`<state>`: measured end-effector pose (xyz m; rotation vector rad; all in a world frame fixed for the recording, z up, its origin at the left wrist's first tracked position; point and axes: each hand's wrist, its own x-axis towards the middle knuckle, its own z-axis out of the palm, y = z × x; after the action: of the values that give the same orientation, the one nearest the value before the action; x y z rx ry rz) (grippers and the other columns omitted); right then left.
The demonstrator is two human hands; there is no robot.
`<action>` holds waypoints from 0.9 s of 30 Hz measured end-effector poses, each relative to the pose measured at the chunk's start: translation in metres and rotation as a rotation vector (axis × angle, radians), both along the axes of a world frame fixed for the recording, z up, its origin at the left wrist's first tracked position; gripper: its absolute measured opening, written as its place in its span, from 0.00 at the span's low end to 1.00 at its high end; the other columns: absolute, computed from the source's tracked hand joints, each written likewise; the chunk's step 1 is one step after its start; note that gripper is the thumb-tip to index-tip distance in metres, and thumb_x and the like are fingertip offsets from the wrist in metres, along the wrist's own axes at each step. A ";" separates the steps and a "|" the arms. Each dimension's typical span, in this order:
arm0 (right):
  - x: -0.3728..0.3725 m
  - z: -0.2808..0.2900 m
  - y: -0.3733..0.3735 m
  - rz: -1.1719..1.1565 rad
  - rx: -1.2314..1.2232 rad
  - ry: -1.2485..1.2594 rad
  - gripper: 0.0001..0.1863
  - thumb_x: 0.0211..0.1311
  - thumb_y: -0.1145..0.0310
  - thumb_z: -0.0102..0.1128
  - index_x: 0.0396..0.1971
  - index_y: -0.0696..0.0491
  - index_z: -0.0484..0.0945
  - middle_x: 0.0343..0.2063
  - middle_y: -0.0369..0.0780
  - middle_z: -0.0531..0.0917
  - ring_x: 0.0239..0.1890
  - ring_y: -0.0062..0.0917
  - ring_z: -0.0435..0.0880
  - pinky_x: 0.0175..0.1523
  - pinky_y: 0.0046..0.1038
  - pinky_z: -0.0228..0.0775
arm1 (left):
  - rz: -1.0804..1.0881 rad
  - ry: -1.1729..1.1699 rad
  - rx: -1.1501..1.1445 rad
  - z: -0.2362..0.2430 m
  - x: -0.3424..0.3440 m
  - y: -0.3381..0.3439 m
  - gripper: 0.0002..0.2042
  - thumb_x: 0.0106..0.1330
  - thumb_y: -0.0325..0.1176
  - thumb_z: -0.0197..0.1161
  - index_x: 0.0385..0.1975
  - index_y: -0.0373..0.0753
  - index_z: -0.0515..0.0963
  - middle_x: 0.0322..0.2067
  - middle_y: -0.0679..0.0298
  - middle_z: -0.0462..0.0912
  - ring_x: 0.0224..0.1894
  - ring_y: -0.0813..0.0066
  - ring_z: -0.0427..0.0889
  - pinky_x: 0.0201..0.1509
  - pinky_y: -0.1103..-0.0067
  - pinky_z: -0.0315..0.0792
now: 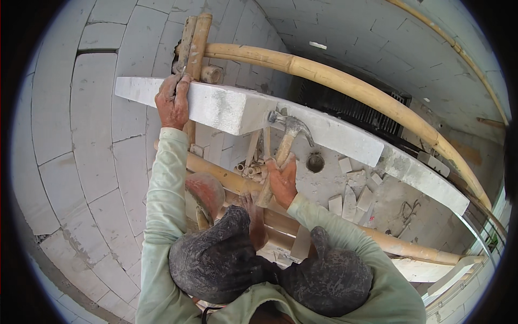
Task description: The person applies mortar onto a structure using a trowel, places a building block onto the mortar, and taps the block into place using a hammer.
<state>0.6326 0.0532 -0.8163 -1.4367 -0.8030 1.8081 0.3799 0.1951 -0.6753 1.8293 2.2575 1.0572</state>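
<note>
My right hand [283,181] is closed round the wooden handle of a claw hammer [292,127]. The hammer's head is up against the near face of a row of white blocks [329,129]. My left hand [172,102] lies over the left part of that row, on a long white block [210,105], with fingers curled at its far edge. A thin grey sliver shows by those fingertips, beside two upright bamboo stubs [199,46]; what the fingers pinch is too small to name.
A long bamboo pole [324,75] runs beyond the blocks, and another [224,175] crosses on the near side. A red and white rounded bucket [205,194] is by my left forearm. Broken block pieces [356,200] lie below near a round hole [315,162]. A block wall [91,135] rises at left.
</note>
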 end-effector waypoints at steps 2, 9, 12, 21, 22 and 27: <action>0.010 0.036 0.024 0.075 -0.096 0.032 0.24 0.60 0.66 0.63 0.49 0.65 0.66 0.42 0.49 0.77 0.44 0.35 0.76 0.52 0.35 0.68 | 0.036 -0.023 -0.014 0.003 -0.005 -0.005 0.08 0.64 0.31 0.60 0.32 0.31 0.81 0.32 0.55 0.83 0.36 0.62 0.81 0.45 0.74 0.72; 0.045 0.058 0.057 -0.059 0.022 -0.003 0.18 0.61 0.66 0.63 0.43 0.61 0.67 0.31 0.39 0.76 0.32 0.23 0.74 0.38 0.27 0.70 | 0.013 0.006 -0.004 -0.002 -0.008 -0.002 0.09 0.64 0.32 0.61 0.33 0.32 0.80 0.33 0.55 0.83 0.37 0.62 0.81 0.46 0.74 0.73; 0.041 0.042 0.041 -0.174 0.001 -0.050 0.20 0.61 0.65 0.63 0.44 0.62 0.68 0.34 0.42 0.77 0.34 0.26 0.75 0.41 0.29 0.70 | 0.033 -0.041 -0.021 0.002 -0.003 -0.001 0.09 0.64 0.32 0.60 0.33 0.32 0.80 0.33 0.55 0.83 0.37 0.62 0.81 0.46 0.74 0.73; 0.041 0.038 0.039 0.106 0.067 -0.022 0.27 0.60 0.64 0.63 0.49 0.68 0.65 0.38 0.50 0.78 0.41 0.37 0.79 0.48 0.34 0.70 | 0.012 -0.022 0.007 -0.004 -0.002 0.001 0.09 0.64 0.32 0.60 0.34 0.31 0.80 0.32 0.53 0.83 0.36 0.61 0.81 0.45 0.74 0.73; 0.046 0.041 0.040 0.077 0.103 -0.084 0.25 0.60 0.65 0.63 0.49 0.66 0.65 0.38 0.49 0.78 0.40 0.35 0.78 0.47 0.34 0.71 | 0.004 -0.027 0.006 -0.003 -0.002 0.002 0.10 0.63 0.32 0.60 0.34 0.31 0.81 0.32 0.53 0.83 0.36 0.60 0.81 0.45 0.74 0.73; 0.076 0.024 0.030 0.077 0.082 -0.108 0.20 0.61 0.68 0.62 0.47 0.63 0.66 0.33 0.44 0.77 0.35 0.32 0.78 0.42 0.31 0.71 | 0.007 -0.019 -0.009 0.006 -0.011 -0.003 0.09 0.63 0.32 0.62 0.34 0.31 0.81 0.33 0.53 0.84 0.38 0.60 0.82 0.46 0.73 0.73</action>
<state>0.7087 0.0836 -0.7925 -1.4776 -0.9887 1.7450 0.3691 0.1921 -0.6691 1.8012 2.2559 1.0595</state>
